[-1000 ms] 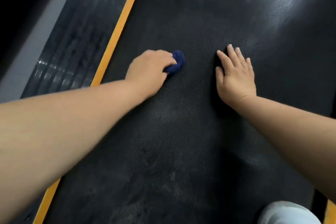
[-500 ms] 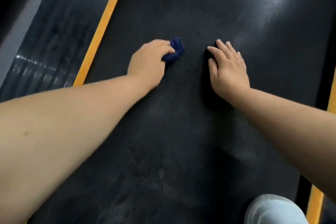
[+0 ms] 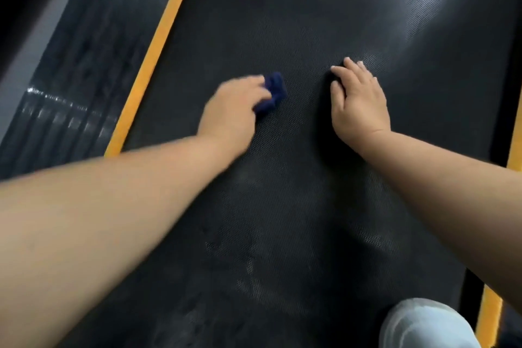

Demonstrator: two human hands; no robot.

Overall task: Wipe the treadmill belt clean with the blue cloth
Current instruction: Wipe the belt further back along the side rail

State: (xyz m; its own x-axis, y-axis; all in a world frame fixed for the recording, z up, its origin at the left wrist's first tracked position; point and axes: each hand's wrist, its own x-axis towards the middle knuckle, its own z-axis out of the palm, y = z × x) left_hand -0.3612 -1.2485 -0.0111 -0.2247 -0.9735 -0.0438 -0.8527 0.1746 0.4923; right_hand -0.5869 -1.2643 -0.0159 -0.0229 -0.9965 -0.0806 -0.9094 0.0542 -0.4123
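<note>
Our left hand, blurred mid-stroke, gripped the bunched blue cloth | cloth lay on the treadmill belt left of our right hand, slightly farther from it than before | right hand pressed flat, fingers straight, holding nothing | we judged the pale smears nearer us than it still unwiped

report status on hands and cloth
Left hand grips blue cloth, pressed on belt. Right hand flat on belt, apart from the cloth. Pale smudges on belt nearer the camera.

Blue cloth, bunched, pressed on black textured treadmill belt, mid-belt; belt prob. dusty.
</note>
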